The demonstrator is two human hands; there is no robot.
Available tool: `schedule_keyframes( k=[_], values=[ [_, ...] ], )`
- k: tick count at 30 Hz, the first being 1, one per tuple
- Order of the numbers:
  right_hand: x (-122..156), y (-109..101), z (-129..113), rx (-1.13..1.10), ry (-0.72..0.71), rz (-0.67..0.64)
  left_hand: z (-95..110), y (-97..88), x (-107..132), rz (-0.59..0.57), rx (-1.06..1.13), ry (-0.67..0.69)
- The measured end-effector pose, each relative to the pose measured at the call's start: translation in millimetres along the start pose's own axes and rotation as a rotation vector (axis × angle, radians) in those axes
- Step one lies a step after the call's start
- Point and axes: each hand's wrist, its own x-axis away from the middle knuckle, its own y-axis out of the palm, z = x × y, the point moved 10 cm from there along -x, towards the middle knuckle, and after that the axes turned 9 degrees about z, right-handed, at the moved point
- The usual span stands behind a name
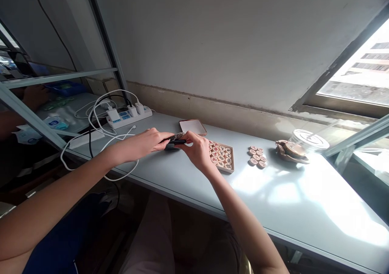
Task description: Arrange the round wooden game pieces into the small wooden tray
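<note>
Above the grey table, my left hand [151, 141] and my right hand [196, 147] meet on a flat black object [176, 141]. It looks like a phone or its case, with a thin patterned piece along its top; its exact kind is unclear. The left fingers pinch the near-left end, while the right thumb and fingers grip the other end. Just right of my right hand lies an open box [233, 165] filled with round wooden Chinese chess pieces [221, 156]. Its left part is hidden behind that hand. Behind the hands sits a shallow box lid [193, 126].
Several loose chess pieces [257, 157] lie right of the box. Farther right are a brown carved dish [290, 154] and a clear plastic cup [311, 139]. White cables [100, 108] loop around a power strip [117, 124] at left. Metal frames [57, 77] stand at both ends.
</note>
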Motion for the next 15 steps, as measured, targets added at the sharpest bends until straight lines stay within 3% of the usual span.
schedule_keyframes(
  k=[3, 10, 15],
  values=[
    [2.6, 0.5, -2.9, -0.021, -0.041, -0.013, 5.0, 10.0, 3.9, -0.146, -0.093, 0.079],
    [-1.7, -2.6, -18.5, 0.084, -0.127, -0.044, 10.3, 4.8, 2.8, -0.096, -0.043, 0.136],
    [-10.8, 4.4, -45.0, 0.162, -0.305, -0.133, 6.5, 3.7, 0.2, -0.070, -0.003, 0.134]
  ],
)
